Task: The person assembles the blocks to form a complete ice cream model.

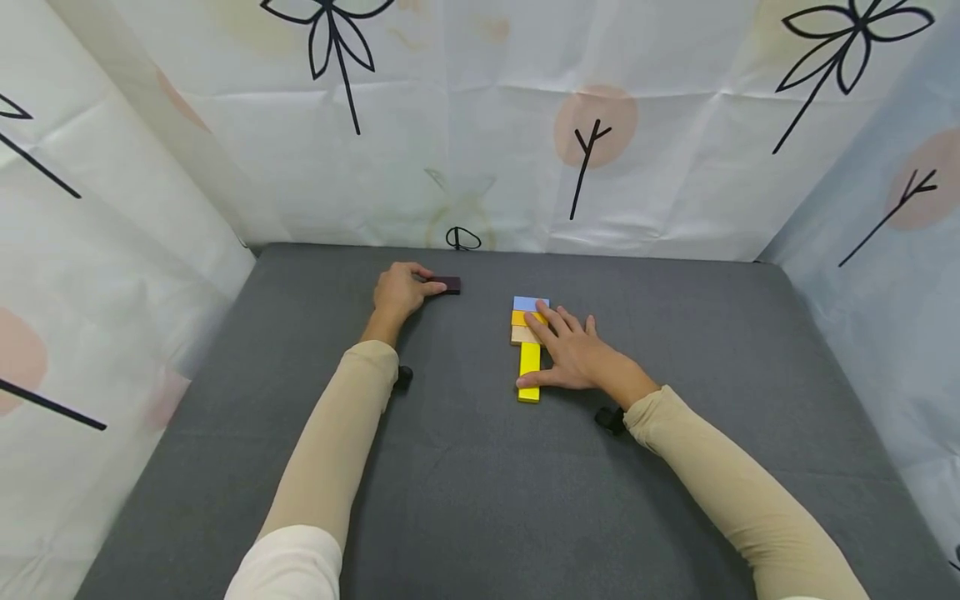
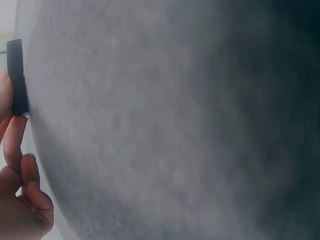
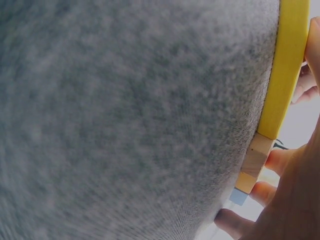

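My left hand [image 1: 399, 292] pinches the left end of a dark brown block [image 1: 447, 285] between thumb and fingers, near the far edge of the table. In the left wrist view the same dark block [image 2: 18, 77] shows beyond the thumb. My right hand [image 1: 576, 354] lies spread over a row of blocks. Its thumb touches a long yellow block [image 1: 529, 360], and its fingertips rest by a blue block [image 1: 528, 303], an orange-yellow block [image 1: 518, 317] and a natural wood block [image 1: 522, 335]. These three lie side by side beyond the yellow block, which touches the wood one end-on.
A grey cloth covers the table [image 1: 465, 500]. White patterned curtains [image 1: 480, 150] hang behind it and at both sides. A dark wrist camera [image 1: 403, 379] sits under the left wrist, and another camera [image 1: 611, 419] under the right.
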Demonstrator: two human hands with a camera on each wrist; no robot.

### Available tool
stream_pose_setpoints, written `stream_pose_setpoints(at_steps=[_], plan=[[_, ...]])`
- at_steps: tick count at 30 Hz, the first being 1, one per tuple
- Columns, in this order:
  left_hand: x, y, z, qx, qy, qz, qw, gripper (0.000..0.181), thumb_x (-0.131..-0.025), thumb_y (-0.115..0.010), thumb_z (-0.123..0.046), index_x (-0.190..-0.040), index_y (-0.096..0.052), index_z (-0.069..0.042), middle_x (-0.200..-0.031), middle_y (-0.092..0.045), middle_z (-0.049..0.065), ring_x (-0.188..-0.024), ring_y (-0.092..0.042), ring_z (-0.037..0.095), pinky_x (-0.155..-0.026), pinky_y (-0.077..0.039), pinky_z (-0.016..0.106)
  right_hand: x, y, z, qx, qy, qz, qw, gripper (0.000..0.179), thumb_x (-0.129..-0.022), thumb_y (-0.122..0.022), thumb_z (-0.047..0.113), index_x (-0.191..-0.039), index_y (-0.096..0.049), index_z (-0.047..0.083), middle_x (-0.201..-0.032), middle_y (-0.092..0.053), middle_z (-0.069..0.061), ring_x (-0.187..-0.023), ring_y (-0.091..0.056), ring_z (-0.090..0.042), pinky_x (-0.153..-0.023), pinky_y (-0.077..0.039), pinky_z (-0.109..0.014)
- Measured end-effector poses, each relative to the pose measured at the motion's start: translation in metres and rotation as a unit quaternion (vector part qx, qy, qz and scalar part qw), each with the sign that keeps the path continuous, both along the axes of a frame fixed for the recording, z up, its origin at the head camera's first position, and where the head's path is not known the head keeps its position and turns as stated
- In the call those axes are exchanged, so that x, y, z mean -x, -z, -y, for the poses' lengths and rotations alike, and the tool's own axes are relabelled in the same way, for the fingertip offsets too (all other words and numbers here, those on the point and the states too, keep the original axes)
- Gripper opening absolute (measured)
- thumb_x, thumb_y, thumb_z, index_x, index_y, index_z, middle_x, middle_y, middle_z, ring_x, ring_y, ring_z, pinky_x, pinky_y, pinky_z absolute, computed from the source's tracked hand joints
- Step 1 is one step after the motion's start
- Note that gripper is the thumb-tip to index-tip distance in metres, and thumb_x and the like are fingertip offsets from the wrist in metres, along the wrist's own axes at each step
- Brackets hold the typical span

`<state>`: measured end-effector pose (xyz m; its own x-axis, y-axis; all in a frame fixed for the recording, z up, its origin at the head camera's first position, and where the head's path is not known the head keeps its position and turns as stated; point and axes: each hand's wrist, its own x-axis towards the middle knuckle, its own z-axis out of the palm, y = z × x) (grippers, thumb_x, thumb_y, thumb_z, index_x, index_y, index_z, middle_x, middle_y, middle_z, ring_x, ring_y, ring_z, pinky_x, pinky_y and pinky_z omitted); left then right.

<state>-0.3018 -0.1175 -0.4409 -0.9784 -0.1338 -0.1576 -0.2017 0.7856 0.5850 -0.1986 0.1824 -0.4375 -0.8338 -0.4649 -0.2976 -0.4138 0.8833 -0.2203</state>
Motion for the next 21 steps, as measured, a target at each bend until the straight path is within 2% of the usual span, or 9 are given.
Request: stream_pose_setpoints(at_steps=[8,21], plan=[[0.0,0.004,-0.012,0.0,0.002,0.003,1.0,0.042,-0.087,-0.079,-0.049,-0.122,-0.075,-0.025,-0.123,-0.072,0.007,-0.107,-0.063,0.033,-0.094,-0.051,0.048,0.0,0.005,-0.002,0.001,-0.002,0.002,1.0,0.112,-0.086,-0.057,0.08,-0.167,-0.005,0.022,-0.174,0.006,-0.008,-0.16,-0.005,-0.043,-0.117,-0.009,-0.08],[0.002,0.003,-0.034,0.011,0.014,0.001,0.9998,0.043,-0.088,-0.078,-0.05,-0.123,-0.074,-0.025,-0.12,-0.075,0.005,-0.101,-0.066,0.031,-0.093,-0.052,0.047,0.002,0.003,-0.002,0.0,0.001,0.001,1.0,0.112,-0.087,-0.058,0.078,-0.167,-0.004,0.022,-0.174,0.007,-0.008,-0.16,-0.006,-0.043,-0.117,-0.009,-0.08]])
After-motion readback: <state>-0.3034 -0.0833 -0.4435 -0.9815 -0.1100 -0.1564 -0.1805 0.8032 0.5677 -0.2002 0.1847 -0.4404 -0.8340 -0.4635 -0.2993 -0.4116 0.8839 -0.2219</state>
